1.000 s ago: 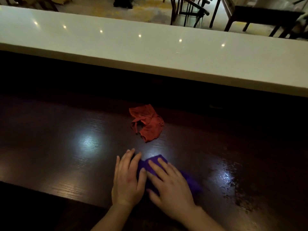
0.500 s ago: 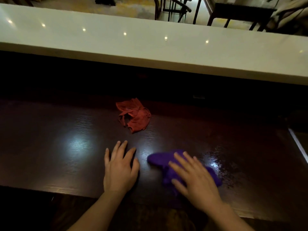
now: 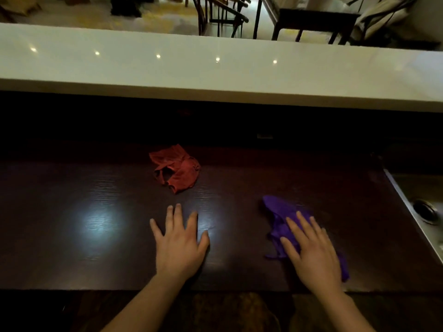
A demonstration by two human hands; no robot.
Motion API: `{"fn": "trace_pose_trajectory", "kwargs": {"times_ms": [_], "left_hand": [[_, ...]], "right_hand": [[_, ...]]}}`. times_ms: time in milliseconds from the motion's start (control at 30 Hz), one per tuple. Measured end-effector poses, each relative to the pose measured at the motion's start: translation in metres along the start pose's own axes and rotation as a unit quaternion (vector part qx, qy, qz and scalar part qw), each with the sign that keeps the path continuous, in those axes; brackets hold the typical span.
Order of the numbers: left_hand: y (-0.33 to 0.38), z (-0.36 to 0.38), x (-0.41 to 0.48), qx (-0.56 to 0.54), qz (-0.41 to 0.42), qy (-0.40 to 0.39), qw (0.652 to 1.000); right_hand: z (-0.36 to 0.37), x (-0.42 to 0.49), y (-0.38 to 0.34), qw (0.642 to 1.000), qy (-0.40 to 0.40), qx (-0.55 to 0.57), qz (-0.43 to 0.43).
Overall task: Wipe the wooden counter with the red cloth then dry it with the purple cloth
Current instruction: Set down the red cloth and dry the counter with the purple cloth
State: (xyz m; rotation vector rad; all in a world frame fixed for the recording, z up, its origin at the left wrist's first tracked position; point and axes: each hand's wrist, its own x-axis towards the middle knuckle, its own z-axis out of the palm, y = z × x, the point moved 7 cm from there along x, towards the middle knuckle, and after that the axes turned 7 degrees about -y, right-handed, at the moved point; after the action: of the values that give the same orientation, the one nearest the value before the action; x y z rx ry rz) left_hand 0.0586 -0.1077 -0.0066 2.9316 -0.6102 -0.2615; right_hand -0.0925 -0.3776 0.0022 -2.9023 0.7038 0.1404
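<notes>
Drying pass in hand, judged from the layout: my right hand point(image 3: 314, 250) lies flat, fingers spread, pressing the crumpled purple cloth point(image 3: 282, 219) onto the dark glossy wooden counter point(image 3: 72, 212), right of centre and near the front edge. My left hand point(image 3: 179, 243) rests open and empty, palm down on bare wood to the left, well apart from the cloth.

To do this well: keep the palm flat so the cloth stays under the whole hand and does not bunch; work in overlapping strokes; cover the right end up to the steel sink point(image 3: 417, 202) without pushing the cloth over its rim. The left hand should only brace, and move off wood not yet dried.

Purple cloth: thin, soft, rumpled, a pointed fold sticking out on the far left, a strip trailing past my wrist on the near right. The small crumpled red cloth point(image 3: 176, 168) lies loose further back, near centre, untouched. I cannot tell whether the sheen on the wood is moisture or lamp glare.
</notes>
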Motion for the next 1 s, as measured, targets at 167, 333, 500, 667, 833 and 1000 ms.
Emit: {"fn": "trace_pose_trajectory", "kwargs": {"times_ms": [167, 333, 500, 667, 833, 1000], "left_hand": [[0.009, 0.004, 0.000, 0.014, -0.010, 0.008, 1.000], [0.007, 0.004, 0.000, 0.000, -0.019, 0.002, 1.000], [0.010, 0.003, 0.002, -0.009, 0.004, 0.011, 1.000], [0.026, 0.003, -0.003, 0.004, 0.105, 0.010, 0.994], [0.028, 0.004, -0.005, 0.016, 0.138, 0.005, 0.990], [0.027, 0.003, -0.003, -0.001, 0.125, 0.007, 0.992]], "right_hand": [[0.009, -0.013, -0.066, 0.999, 0.021, 0.012, -0.021], [0.005, -0.031, -0.041, 0.991, 0.029, 0.001, -0.128], [-0.024, -0.005, 0.092, 0.981, 0.069, 0.032, 0.180], [-0.010, -0.002, 0.003, 0.993, 0.070, 0.025, 0.091], [0.012, -0.031, -0.037, 0.994, 0.008, 0.011, -0.105], [-0.020, -0.010, 0.096, 0.995, 0.050, 0.017, 0.082]]}}
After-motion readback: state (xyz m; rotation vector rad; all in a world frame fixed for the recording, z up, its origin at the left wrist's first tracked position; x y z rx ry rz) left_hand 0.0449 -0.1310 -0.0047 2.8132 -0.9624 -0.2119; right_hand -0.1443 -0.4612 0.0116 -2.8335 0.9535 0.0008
